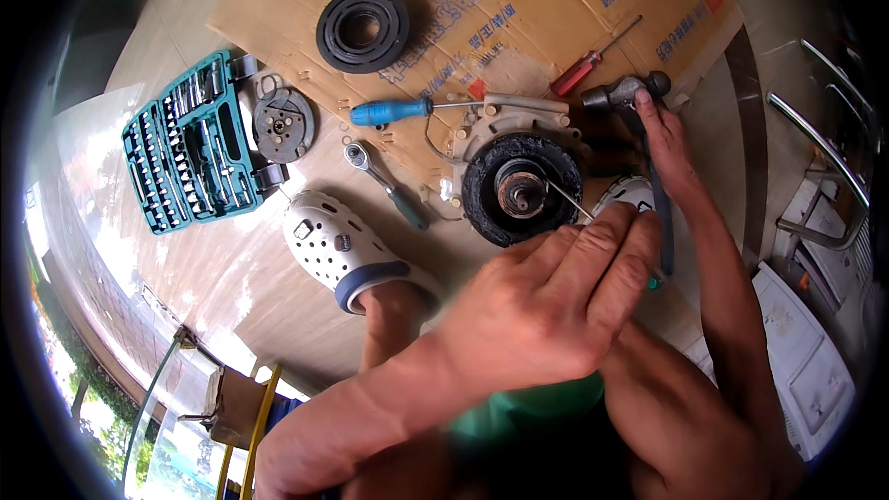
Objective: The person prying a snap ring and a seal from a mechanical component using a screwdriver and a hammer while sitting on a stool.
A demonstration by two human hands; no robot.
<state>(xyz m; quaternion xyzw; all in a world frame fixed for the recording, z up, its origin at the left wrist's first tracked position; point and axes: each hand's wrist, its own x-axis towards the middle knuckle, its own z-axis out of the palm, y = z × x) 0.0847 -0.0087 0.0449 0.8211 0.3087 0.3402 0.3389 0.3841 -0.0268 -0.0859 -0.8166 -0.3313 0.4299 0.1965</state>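
Observation:
My left hand (556,292) is closed on a thin metal rod, probably a screwdriver shaft (570,202); its handle is hidden behind my fingers. The rod's tip meets the inside of a black ring (480,190) around the hub (520,194) of a metal compressor (477,123). To the right, my right hand (665,141) grips a hammer (611,94) close to its head, with the dark handle running down along the palm. A blue-handled screwdriver (391,111) lies with its shaft against the compressor's far side.
Beneath is flattened cardboard (278,0) bearing a black grooved pulley (363,30) and a red screwdriver (579,72). Further left lie a round clutch plate (283,126), a ratchet (384,183) and a teal socket set (190,143). My white clog (324,245) stands near the ratchet.

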